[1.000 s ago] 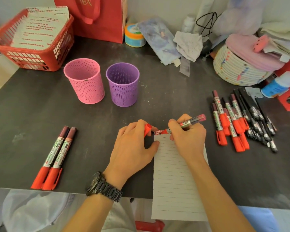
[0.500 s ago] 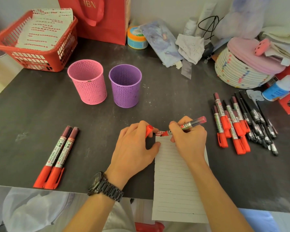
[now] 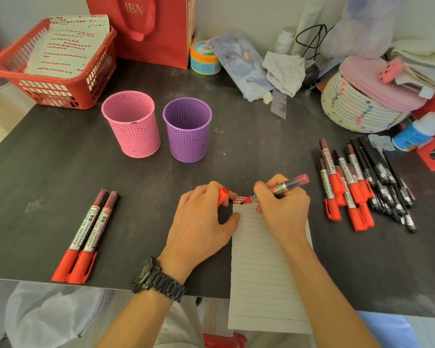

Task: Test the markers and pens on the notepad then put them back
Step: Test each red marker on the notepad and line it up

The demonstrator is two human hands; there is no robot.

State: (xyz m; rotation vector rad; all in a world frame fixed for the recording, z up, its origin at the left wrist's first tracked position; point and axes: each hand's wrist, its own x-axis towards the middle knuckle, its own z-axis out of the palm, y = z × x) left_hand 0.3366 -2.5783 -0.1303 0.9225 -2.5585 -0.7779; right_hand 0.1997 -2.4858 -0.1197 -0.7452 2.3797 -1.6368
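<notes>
Right hand [image 3: 284,209] pinches a red marker [image 3: 285,185] low on the barrel, its tip on the top edge of the notepad [image 3: 266,272], beside small red test marks. Left hand [image 3: 201,222] curls around the red cap [image 3: 222,195], with its thumb pressing the paper's edge. The marker looks light, stiff and smooth, and is best gripped near the nib. The thin, floppy pad overhangs the near edge of the dark table [image 3: 148,197]. A pink cup [image 3: 131,124] and a purple cup [image 3: 187,130] stand behind. A pile of markers and pens [image 3: 357,187] lies to the right.

The left hand [image 3: 201,219] lies palm down, fingers holding a cap [image 3: 222,195], a watch [image 3: 148,275] on its wrist. Just beside it, the right hand [image 3: 283,209] curls round a marker [image 3: 286,185].
</notes>
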